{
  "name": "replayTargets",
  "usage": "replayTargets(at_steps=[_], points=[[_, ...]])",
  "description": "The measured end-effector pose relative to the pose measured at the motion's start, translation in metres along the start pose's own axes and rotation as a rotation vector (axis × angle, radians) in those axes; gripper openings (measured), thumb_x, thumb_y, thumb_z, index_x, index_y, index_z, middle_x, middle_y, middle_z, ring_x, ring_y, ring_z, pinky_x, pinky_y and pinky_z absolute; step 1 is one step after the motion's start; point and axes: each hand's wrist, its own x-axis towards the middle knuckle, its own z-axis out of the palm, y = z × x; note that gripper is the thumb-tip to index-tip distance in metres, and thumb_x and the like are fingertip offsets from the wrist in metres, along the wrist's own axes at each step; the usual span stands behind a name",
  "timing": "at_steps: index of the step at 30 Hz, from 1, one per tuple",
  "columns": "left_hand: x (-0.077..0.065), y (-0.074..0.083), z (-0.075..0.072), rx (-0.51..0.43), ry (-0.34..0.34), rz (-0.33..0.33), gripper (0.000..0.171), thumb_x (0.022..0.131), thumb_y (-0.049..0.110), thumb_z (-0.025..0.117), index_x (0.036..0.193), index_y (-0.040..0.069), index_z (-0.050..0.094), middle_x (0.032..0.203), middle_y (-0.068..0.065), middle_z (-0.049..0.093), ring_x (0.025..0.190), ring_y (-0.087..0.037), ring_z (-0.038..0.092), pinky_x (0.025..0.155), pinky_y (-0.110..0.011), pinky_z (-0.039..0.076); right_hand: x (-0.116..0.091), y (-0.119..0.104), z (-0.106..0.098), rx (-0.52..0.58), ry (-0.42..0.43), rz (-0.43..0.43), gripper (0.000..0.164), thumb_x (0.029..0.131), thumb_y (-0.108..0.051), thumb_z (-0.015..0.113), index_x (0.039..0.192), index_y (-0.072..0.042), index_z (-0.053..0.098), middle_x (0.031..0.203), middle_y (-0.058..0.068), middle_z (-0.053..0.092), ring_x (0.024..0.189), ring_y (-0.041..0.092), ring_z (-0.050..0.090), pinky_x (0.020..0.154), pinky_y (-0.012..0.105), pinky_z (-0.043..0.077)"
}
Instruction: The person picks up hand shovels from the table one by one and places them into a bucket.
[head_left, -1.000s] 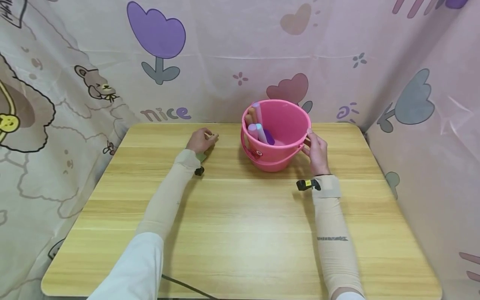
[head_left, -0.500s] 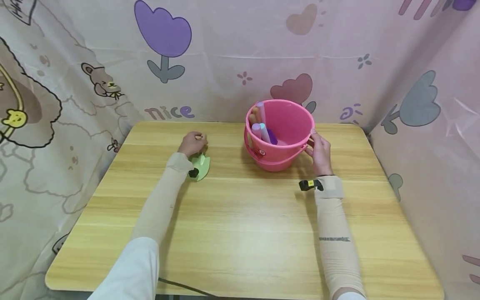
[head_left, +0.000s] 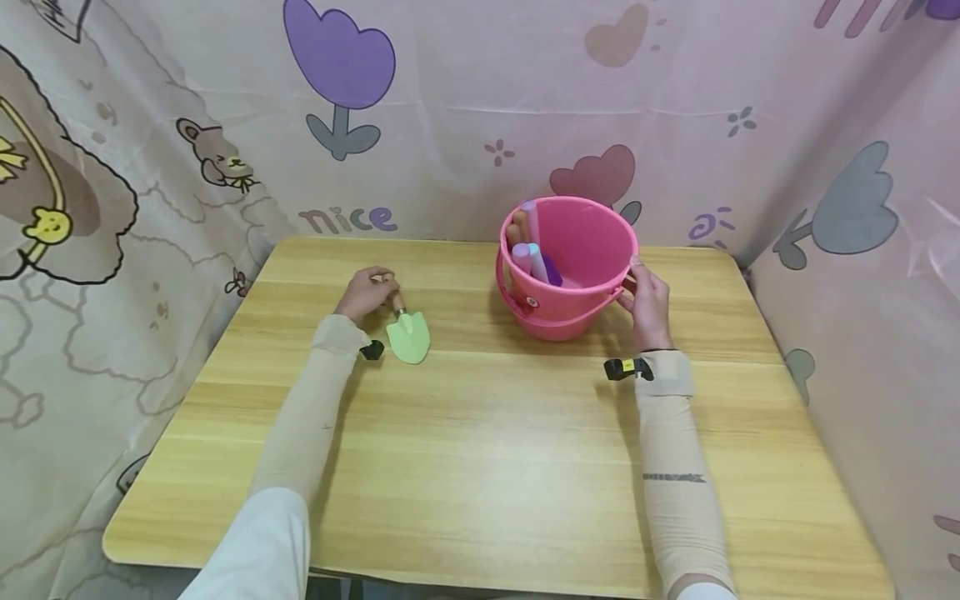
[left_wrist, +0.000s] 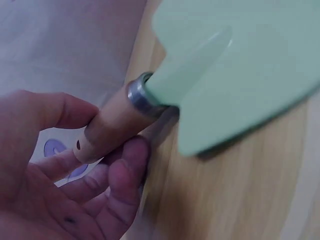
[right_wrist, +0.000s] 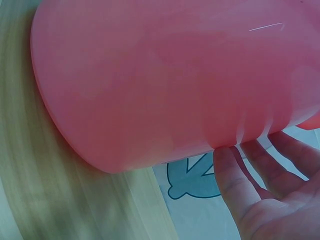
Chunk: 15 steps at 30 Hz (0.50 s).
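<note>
My left hand pinches the short wooden handle of a small hand trowel at the table's back left. In the left wrist view the thumb presses one side of the handle and curled fingers lie under it; the pale green blade points toward me in the head view. With my right hand I hold the right side of a pink bucket, thumb at its rim. The right wrist view has the fingertips against the bucket's outer wall. Several purple, blue and brown handles stick up inside it.
The wooden table stretches toward me in front of both hands. A printed curtain hangs behind it and along both sides. The bucket's pink carrying handle hangs down its front.
My left hand has moved left and slightly toward me with the trowel, whose blade has come into full view. The right hand still holds the bucket, and the head view has shifted slightly.
</note>
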Motion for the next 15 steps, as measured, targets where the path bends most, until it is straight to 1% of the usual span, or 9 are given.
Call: replayTargets(at_steps=[2, 4, 6, 9, 13, 15], points=[[-0.004, -0.004, -0.004, -0.044, -0.018, -0.009, 0.054, 0.103, 0.023, 0.057, 0.151, 0.002, 0.046, 0.109, -0.012, 0.069, 0.077, -0.009, 0.068, 0.075, -0.024, 0.062, 0.000, 0.000, 0.000, -0.003, -0.002, 0.002, 0.060, 0.104, -0.044, 0.058, 0.140, 0.004, 0.059, 0.130, 0.009, 0.063, 0.119, 0.023, 0.064, 0.093, 0.022, 0.061], [-0.009, -0.007, -0.009, -0.082, -0.041, -0.026, 0.055, 0.103, 0.022, 0.056, 0.152, -0.001, 0.044, 0.105, -0.010, 0.070, 0.076, -0.008, 0.069, 0.074, -0.023, 0.062, 0.000, 0.000, 0.000, -0.008, -0.005, 0.003, 0.059, 0.104, -0.044, 0.058, 0.140, 0.003, 0.059, 0.131, 0.009, 0.063, 0.119, 0.023, 0.064, 0.093, 0.021, 0.060], [-0.015, -0.007, -0.013, -0.110, -0.061, -0.051, 0.055, 0.103, 0.021, 0.057, 0.152, -0.002, 0.043, 0.102, -0.007, 0.071, 0.078, -0.007, 0.070, 0.076, -0.023, 0.062, -0.001, 0.000, 0.000, -0.011, -0.006, 0.003, 0.059, 0.104, -0.045, 0.058, 0.140, 0.002, 0.060, 0.131, 0.008, 0.063, 0.120, 0.022, 0.064, 0.093, 0.021, 0.060], [-0.025, -0.003, -0.020, -0.154, -0.091, -0.082, 0.056, 0.103, 0.019, 0.058, 0.151, -0.003, 0.042, 0.102, -0.007, 0.071, 0.081, -0.011, 0.072, 0.083, -0.027, 0.064, -0.001, -0.001, 0.000, -0.002, -0.003, -0.004, 0.061, 0.104, -0.045, 0.059, 0.139, 0.004, 0.059, 0.131, 0.009, 0.063, 0.120, 0.023, 0.064, 0.090, 0.019, 0.061], [-0.038, 0.002, -0.026, -0.217, -0.109, -0.117, 0.056, 0.103, 0.016, 0.060, 0.151, -0.005, 0.041, 0.103, -0.009, 0.071, 0.085, -0.014, 0.074, 0.092, -0.033, 0.063, 0.000, -0.001, 0.000, 0.022, -0.002, -0.011, 0.062, 0.103, -0.044, 0.060, 0.138, 0.007, 0.058, 0.129, 0.010, 0.064, 0.117, 0.023, 0.065, 0.086, 0.019, 0.061], [-0.043, 0.001, -0.028, -0.251, -0.111, -0.126, 0.058, 0.103, 0.015, 0.061, 0.153, -0.005, 0.039, 0.103, -0.008, 0.070, 0.085, -0.014, 0.075, 0.094, -0.032, 0.062, 0.000, 0.000, 0.000, 0.034, 0.001, -0.008, 0.060, 0.103, -0.042, 0.060, 0.138, 0.007, 0.059, 0.128, 0.010, 0.064, 0.115, 0.022, 0.067, 0.085, 0.018, 0.062]])
